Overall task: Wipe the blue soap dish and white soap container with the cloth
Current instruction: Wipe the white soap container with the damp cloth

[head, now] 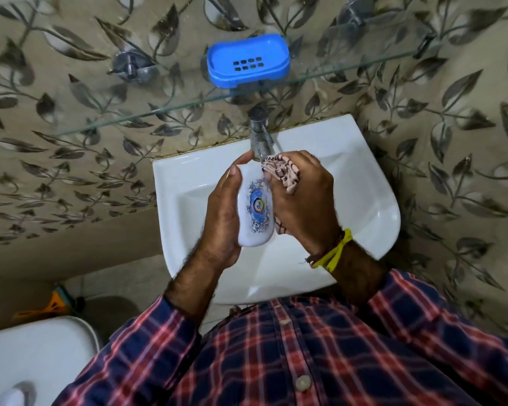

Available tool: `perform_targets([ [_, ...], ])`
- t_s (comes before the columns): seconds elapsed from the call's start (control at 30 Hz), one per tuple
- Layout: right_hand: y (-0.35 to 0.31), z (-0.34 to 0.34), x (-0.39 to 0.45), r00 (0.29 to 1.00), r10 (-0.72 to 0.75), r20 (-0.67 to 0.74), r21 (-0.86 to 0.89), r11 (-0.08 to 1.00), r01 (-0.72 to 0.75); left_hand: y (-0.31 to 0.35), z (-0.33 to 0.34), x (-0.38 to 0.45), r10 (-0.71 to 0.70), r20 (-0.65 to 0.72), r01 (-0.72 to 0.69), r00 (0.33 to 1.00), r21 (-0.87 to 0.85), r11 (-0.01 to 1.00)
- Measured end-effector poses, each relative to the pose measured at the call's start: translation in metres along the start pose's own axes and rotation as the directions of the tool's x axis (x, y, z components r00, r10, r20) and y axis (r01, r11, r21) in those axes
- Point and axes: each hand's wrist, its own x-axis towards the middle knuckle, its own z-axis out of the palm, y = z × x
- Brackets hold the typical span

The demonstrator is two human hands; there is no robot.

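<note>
The white soap container, oval with a blue printed label, lies in my left hand, which grips it from the left over the basin. My right hand is closed on a bunched pink patterned cloth and presses it against the container's right edge. The blue soap dish, with drain slots in its floor, stands alone on the glass shelf above, apart from both hands.
A white wash basin sits under my hands, with a metal tap just beyond the cloth. The glass shelf spans the leaf-patterned tiled wall. A white toilet stands at lower left, an orange object behind it.
</note>
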Motion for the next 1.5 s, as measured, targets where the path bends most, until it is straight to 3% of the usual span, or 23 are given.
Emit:
perform_targets([
  [0.17,-0.008,0.0,0.005,0.967,-0.19,0.17,0.008,0.981,0.191,0.0,-0.005,0.0,-0.061,-0.011,0.061,0.998,0.008,0.998],
  [0.3,-0.003,-0.005,0.022,0.983,-0.061,0.173,-0.027,0.997,0.066,0.0,-0.007,0.005,-0.092,-0.099,0.096,0.991,0.03,0.995],
  [0.33,-0.005,-0.006,0.024,0.974,-0.094,0.206,-0.021,0.995,0.1,-0.001,-0.008,0.005,-0.086,-0.132,0.093,0.987,0.049,0.994],
  [0.47,-0.018,-0.006,0.014,0.841,-0.403,0.361,0.037,0.907,0.418,-0.005,-0.016,0.002,-0.024,-0.199,0.051,0.98,0.133,0.99],
  [0.57,-0.02,-0.002,-0.008,0.79,-0.434,0.433,0.041,0.885,0.464,0.003,-0.022,0.007,0.042,-0.165,-0.028,0.985,0.085,0.996],
  [0.77,-0.021,0.001,-0.011,0.88,-0.336,0.336,-0.018,0.932,0.363,-0.006,-0.021,0.005,0.039,-0.119,-0.037,0.992,0.016,0.999],
  [0.93,-0.011,0.002,-0.026,0.765,-0.459,0.451,0.027,0.864,0.502,0.006,-0.024,0.013,-0.013,-0.199,-0.007,0.98,-0.1,0.995],
  [1.1,0.016,-0.002,-0.043,0.744,-0.534,0.402,0.049,0.824,0.565,0.011,-0.024,0.013,-0.13,-0.204,0.093,0.97,-0.179,0.979],
  [1.2,0.027,-0.005,-0.045,0.815,-0.47,0.337,0.019,0.87,0.493,0.013,-0.024,0.016,-0.088,-0.202,0.048,0.975,-0.195,0.98],
  [1.33,0.024,-0.002,-0.034,0.96,-0.242,0.141,0.087,0.969,0.231,0.007,-0.019,0.011,-0.092,-0.168,0.063,0.982,-0.169,0.984],
  [1.5,0.007,0.006,-0.006,0.998,-0.042,0.036,0.087,0.995,0.039,-0.008,-0.013,0.0,-0.118,-0.098,0.102,0.988,-0.152,0.983],
])
